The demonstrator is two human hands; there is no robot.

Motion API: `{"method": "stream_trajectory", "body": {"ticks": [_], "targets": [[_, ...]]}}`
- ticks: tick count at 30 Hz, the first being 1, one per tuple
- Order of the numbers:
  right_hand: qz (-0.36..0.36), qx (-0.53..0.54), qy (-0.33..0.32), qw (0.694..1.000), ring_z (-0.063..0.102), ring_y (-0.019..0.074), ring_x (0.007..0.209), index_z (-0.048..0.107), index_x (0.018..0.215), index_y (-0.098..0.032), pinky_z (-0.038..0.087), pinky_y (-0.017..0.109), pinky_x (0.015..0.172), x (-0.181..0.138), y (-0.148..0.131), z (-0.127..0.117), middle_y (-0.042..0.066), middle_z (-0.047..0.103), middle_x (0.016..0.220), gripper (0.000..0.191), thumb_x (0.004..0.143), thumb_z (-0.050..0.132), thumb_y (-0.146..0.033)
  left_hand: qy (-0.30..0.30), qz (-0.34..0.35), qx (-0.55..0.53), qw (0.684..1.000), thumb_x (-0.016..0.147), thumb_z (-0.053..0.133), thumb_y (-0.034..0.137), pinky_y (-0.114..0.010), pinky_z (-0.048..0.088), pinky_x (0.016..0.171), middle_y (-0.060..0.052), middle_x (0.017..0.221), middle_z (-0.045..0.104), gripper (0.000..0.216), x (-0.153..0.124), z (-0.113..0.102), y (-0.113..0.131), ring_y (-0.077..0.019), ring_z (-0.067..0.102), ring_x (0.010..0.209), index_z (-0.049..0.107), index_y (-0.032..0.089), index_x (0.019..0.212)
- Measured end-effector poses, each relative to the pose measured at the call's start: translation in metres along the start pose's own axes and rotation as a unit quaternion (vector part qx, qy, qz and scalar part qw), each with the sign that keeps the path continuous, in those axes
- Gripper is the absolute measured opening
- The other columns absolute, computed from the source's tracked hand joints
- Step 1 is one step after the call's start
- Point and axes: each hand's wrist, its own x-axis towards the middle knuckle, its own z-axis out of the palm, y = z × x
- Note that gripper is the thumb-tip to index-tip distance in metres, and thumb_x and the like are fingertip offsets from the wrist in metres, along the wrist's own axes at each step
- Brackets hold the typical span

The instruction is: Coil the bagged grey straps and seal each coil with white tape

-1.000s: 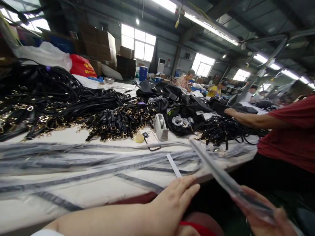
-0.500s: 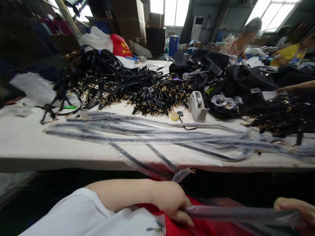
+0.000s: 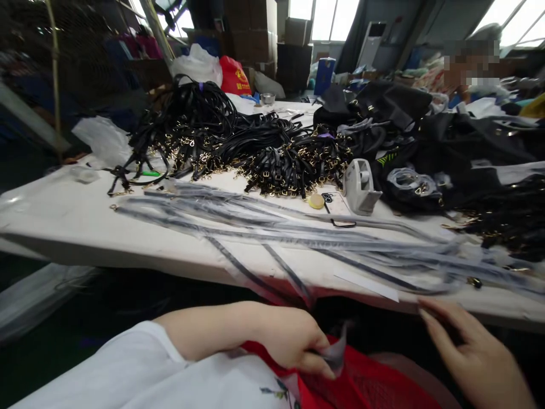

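In the head view, I am holding my left forearm across my body, the elbow bending out to the left and the left hand [image 3: 293, 341] sitting low over the red cloth [image 3: 374, 380] in my lap. Its thumb and fingers are pinching a grey plastic-wrapped strip [image 3: 337, 357]. The strip's short visible end is pointing up and slightly right, towards the table [image 3: 140, 247]; its long axis is leaning away from me, and my fist is hiding the rest.

My right hand [image 3: 477, 346] is hovering by the front edge, forearm coming from the lower right, fingers pointing up-left. Thumb and fingers are standing slightly apart with nothing visible between them; whether they are touching the edge I cannot tell.

Ahead of me, sleeved straps [image 3: 272, 230] are lying lengthwise from left to right, their right ends slanting nearer. Two others [image 3: 238, 266] are running diagonally over the edge towards my lap. A white strip [image 3: 368, 287] is lying just beside the edge, between my hands.
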Motion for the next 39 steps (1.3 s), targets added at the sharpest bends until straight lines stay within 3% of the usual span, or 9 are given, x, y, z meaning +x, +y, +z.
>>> {"method": "stream_trajectory", "body": {"ticks": [4, 9, 15, 19, 21, 23, 26, 32, 39], "targets": [[-0.144, -0.026, -0.005, 0.989, 0.063, 0.0281, 0.112, 0.061, 0.124, -0.017, 0.050, 0.047, 0.099, 0.008, -0.062, 0.060, 0.013, 0.067, 0.123, 0.039, 0.099, 0.041, -0.040, -0.011, -0.007, 0.029, 1.000, 0.084, 0.069, 0.037, -0.018, 0.033, 0.050, 0.008, 0.055, 0.044, 0.028, 0.011, 0.006, -0.001, -0.0066, 0.044, 0.051, 0.056, 0.017, 0.069], [-0.158, 0.000, 0.001, 0.987, 0.062, 0.0273, 0.115, 0.062, 0.123, -0.016, 0.052, 0.047, 0.098, 0.012, -0.056, 0.093, 0.014, 0.066, 0.125, 0.035, 0.100, 0.042, -0.034, 0.001, 0.007, -0.069, 0.998, 0.090, 0.060, 0.037, -0.016, 0.042, 0.062, 0.004, 0.072, 0.059, 0.021, 0.009, 0.009, -0.013, -0.0089, 0.055, 0.066, 0.066, 0.017, 0.091], [-0.156, 0.050, 0.000, 0.986, 0.068, 0.0252, 0.100, 0.073, 0.103, -0.021, 0.056, 0.043, 0.091, 0.026, -0.048, 0.080, 0.008, 0.074, 0.110, 0.029, 0.098, 0.048, -0.034, 0.039, -0.006, -0.186, 0.982, 0.094, 0.055, 0.038, -0.015, 0.041, 0.054, 0.005, 0.064, 0.055, 0.024, 0.017, 0.006, -0.020, -0.0067, 0.050, 0.055, 0.062, 0.017, 0.084], [-0.107, 0.079, 0.025, 0.991, 0.066, 0.0290, 0.105, 0.073, 0.102, -0.020, 0.051, 0.048, 0.097, 0.020, -0.083, 0.074, 0.010, 0.074, 0.109, 0.025, 0.095, 0.052, -0.033, 0.038, -0.031, -0.305, 0.951, 0.094, 0.049, 0.053, -0.017, 0.038, 0.041, 0.006, 0.055, 0.050, 0.038, 0.022, 0.002, -0.022, -0.0078, 0.047, 0.042, 0.058, 0.018, 0.082], [-0.060, 0.185, -0.050, 0.980, 0.065, 0.0276, 0.108, 0.070, 0.111, -0.021, 0.051, 0.043, 0.098, 0.010, -0.109, 0.067, 0.010, 0.072, 0.114, 0.029, 0.094, 0.054, -0.037, 0.038, -0.015, -0.337, 0.941, 0.092, 0.049, 0.060, -0.017, 0.039, 0.041, 0.004, 0.057, 0.053, 0.044, 0.023, -0.002, -0.025, -0.0084, 0.049, 0.042, 0.059, 0.018, 0.085], [-0.018, 0.302, -0.211, 0.929, 0.067, 0.0250, 0.101, 0.069, 0.114, -0.020, 0.054, 0.035, 0.090, -0.001, -0.128, 0.057, 0.009, 0.073, 0.110, 0.034, 0.094, 0.052, -0.042, 0.006, -0.001, -0.347, 0.938, 0.090, 0.052, 0.061, -0.019, 0.041, 0.042, 0.003, 0.059, 0.057, 0.044, 0.025, -0.007, -0.030, -0.0099, 0.053, 0.045, 0.059, 0.018, 0.087], [0.048, 0.330, -0.349, 0.876, 0.067, 0.0216, 0.079, 0.075, 0.093, -0.018, 0.053, 0.027, 0.072, -0.012, -0.129, 0.045, 0.005, 0.074, 0.084, 0.037, 0.092, 0.054, -0.049, -0.080, 0.010, -0.336, 0.938, 0.089, 0.058, 0.056, -0.022, 0.048, 0.051, 0.001, 0.063, 0.063, 0.039, 0.028, -0.014, -0.043, -0.0121, 0.059, 0.052, 0.058, 0.018, 0.085], [0.172, 0.343, -0.283, 0.879, 0.059, 0.0172, 0.065, 0.072, 0.071, -0.019, 0.049, 0.020, 0.059, -0.023, -0.088, 0.025, 0.002, 0.066, 0.069, 0.038, 0.079, 0.067, -0.055, -0.151, 0.013, -0.290, 0.945, 0.088, 0.057, 0.059, -0.022, 0.048, 0.057, -0.001, 0.067, 0.068, 0.045, 0.018, -0.028, -0.062, -0.0110, 0.062, 0.055, 0.062, 0.016, 0.078], [0.242, 0.365, -0.259, 0.861, 0.063, 0.0204, 0.066, 0.076, 0.075, -0.020, 0.054, 0.022, 0.058, -0.030, -0.068, 0.013, 0.004, 0.070, 0.071, 0.032, 0.072, 0.074, -0.052, -0.116, 0.003, -0.313, 0.943, 0.067, 0.082, 0.050, -0.022, 0.049, 0.050, 0.000, 0.068, 0.068, 0.041, 0.005, -0.030, -0.065, -0.0124, 0.060, 0.056, 0.066, 0.016, 0.084]]}}
